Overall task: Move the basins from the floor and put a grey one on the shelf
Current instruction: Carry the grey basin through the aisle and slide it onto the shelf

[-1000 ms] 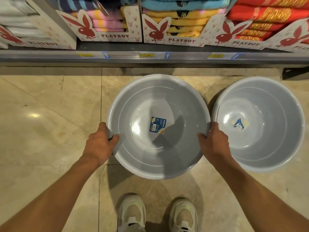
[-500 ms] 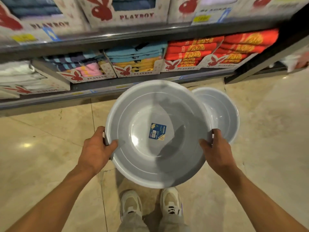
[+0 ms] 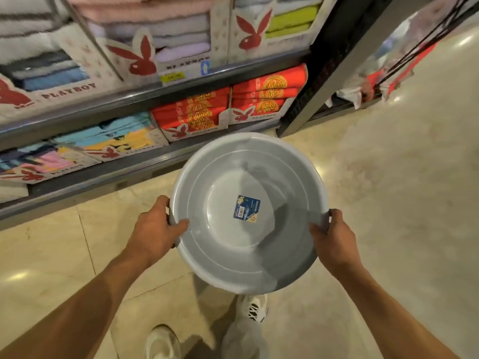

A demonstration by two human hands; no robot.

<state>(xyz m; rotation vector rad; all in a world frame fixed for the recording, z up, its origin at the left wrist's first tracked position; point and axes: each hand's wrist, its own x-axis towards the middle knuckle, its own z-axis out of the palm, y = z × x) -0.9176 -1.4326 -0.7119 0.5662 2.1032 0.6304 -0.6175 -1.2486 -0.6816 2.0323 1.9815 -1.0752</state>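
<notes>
Head view. I hold the grey basin in a two-handed grip, clear of the floor at about waist level and roughly level, mouth up. My left hand is clenched on its left rim, thumb hooked over the inside wall; my right hand grasps the right rim the same way. A blue label sits on the basin's bottom.

Change noted: a second ago this basin was low beside a second grey one at the foot of the towel shelf; half a second ago that second basin was still in sight behind it. Now it is out of view, the camera has swung right, and the basin sits off the right end of the shelf's lower edge, near the black upright. One shoe is stepped forward.

Judgement: the lift off the floor is done for this basin and I appear to be carrying it away to the right. The shelves in sight are packed with boxed towels, so its destination is likely elsewhere. Placement remains outstanding.
</notes>
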